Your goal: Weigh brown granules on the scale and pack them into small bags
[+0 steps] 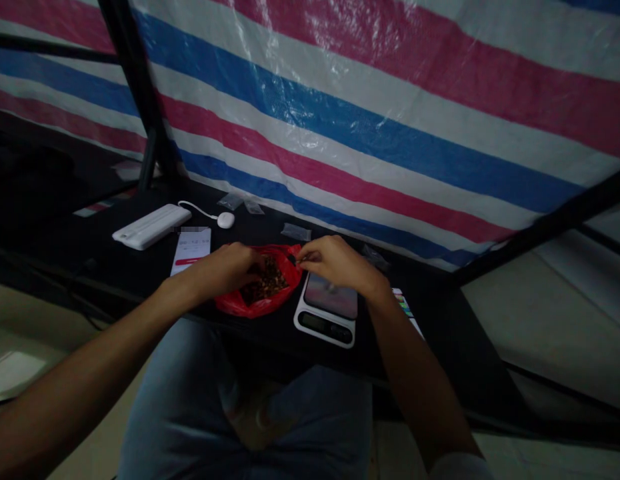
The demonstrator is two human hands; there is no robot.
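on the black worktop [140,273], my left hand [225,270] is curled into the brown pieces [267,280] in the red plastic bag [233,303], though it's too dim to tell if it grips any. my right hand [335,261] pinches a small dark bit [292,259] at the bag's mouth, above the digital kitchen scale [325,321].

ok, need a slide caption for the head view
Left hand in a red plastic bag of brown pieces, right hand at its rim, digital scale beside it.
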